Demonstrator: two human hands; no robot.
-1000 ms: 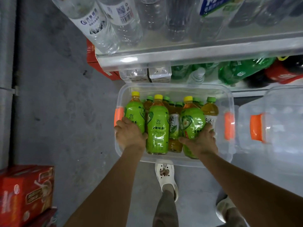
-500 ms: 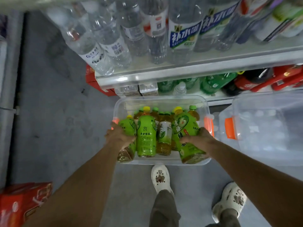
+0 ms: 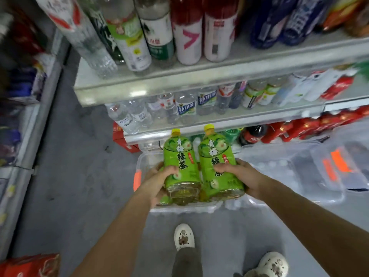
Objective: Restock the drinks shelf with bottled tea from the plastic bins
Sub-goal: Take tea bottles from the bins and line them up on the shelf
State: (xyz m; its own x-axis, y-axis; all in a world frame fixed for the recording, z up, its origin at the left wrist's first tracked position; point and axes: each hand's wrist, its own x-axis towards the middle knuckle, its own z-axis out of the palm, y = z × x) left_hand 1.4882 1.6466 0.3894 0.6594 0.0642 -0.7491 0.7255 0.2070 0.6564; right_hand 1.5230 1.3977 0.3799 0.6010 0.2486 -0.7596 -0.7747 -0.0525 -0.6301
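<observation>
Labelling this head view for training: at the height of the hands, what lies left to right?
Orange bin latch → left hand → left green-labelled tea bottle → right green-labelled tea bottle → right hand → second clear plastic bin.

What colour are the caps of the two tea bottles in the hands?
Yellow, on both tea bottles, seen in the head view.
</observation>
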